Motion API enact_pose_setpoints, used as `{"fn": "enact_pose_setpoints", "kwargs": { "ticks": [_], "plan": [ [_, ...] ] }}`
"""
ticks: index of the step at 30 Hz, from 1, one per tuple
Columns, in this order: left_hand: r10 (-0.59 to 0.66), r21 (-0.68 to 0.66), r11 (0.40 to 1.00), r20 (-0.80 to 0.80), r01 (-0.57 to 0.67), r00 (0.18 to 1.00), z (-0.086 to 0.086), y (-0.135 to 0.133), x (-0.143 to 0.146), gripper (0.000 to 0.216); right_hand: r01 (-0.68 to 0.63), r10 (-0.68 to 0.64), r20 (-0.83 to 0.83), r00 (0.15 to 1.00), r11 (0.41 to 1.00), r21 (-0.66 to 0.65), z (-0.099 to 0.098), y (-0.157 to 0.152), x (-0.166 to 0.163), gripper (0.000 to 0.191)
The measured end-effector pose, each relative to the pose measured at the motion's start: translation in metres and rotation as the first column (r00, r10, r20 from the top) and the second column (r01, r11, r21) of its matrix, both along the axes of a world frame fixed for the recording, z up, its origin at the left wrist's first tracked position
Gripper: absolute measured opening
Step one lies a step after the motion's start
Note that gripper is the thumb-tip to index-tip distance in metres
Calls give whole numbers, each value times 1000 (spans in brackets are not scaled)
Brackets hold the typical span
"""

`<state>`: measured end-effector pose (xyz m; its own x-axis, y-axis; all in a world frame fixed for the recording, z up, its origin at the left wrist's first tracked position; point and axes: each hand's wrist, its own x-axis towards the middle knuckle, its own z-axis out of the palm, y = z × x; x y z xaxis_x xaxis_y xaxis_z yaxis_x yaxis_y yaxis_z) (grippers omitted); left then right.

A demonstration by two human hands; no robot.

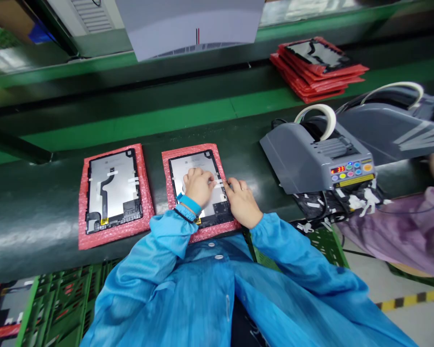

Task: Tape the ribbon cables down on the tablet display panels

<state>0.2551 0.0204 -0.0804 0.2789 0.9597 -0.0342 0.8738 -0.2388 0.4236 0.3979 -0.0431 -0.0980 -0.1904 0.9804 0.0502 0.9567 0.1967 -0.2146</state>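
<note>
A tablet display panel with a silver back and black frame lies on a red bubble-wrap sleeve in front of me. My left hand rests over its middle, fingers bent and thumb and index finger close together; what is between them is hidden. At the panel's right edge, my right hand lies with its fingers apart, the index fingertip touching the edge. A short white tape strip shows between the two hands. To the left, a second display panel with a black flex cable sits on another red sleeve.
A grey tape dispenser with a lit panel stands at right, with another dispenser behind. Stacked red sleeves lie at back. Green crates stand below the dark bench. A co-worker's purple sleeve is at far right.
</note>
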Motion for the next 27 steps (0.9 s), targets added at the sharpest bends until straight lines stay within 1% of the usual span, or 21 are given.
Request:
{"fn": "enact_pose_setpoints", "kwargs": {
  "ticks": [2,3,6,9,11,13,15,17,19,21,23,24,25,26,27],
  "plan": [
    [20,0,1000,6,-20,1000,0,1,1,8,-23,22,93,995,1000,8,3,3,1,46],
    [29,1,1000,12,-29,1000,2,0,1,7,-34,32,109,994,999,10,5,5,3,46],
    [55,15,998,11,-55,998,9,-4,-10,11,-45,47,77,996,999,-23,10,8,6,46],
    [147,87,986,-35,-144,988,13,-13,-34,15,-19,25,91,996,998,-66,12,5,4,48],
    [238,169,960,-66,-224,969,9,-20,-55,20,-9,16,96,995,997,-72,11,4,4,48],
    [312,243,927,-74,-287,947,2,-26,-75,23,-17,17,5,1000,997,-74,10,10,8,45],
    [357,250,911,-81,-328,931,-6,-31,-88,24,44,-55,-159,986,996,-77,8,22,12,39],
    [376,164,920,-123,-355,918,-9,-34,-93,22,170,-198,-290,936,978,-119,6,36,13,30],
    [368,45,929,-194,-367,909,-7,-36,-92,22,252,-300,-339,892,951,-179,4,47,9,22],
    [346,-29,931,-252,-365,904,-2,-37,-88,23,256,-308,-364,879,949,-183,3,52,2,14],
    [335,-45,932,-279,-360,900,3,-39,-85,24,274,-288,-426,858,957,-96,3,52,-5,11],
    [334,-43,932,-282,-360,899,5,-40,-83,24,301,-286,-481,829,953,-48,3,50,-8,11],
    [336,-40,932,-280,-361,899,5,-41,-81,25,335,-290,-553,781,942,-20,3,48,-11,11],
    [339,-39,931,-275,-363,900,5,-42,-80,26,359,-295,-635,714,933,-30,4,46,-13,12],
    [342,-41,930,-268,-365,901,5,-44,-78,26,350,-298,-718,629,933,-81,5,44,-14,15]
  ]
}}
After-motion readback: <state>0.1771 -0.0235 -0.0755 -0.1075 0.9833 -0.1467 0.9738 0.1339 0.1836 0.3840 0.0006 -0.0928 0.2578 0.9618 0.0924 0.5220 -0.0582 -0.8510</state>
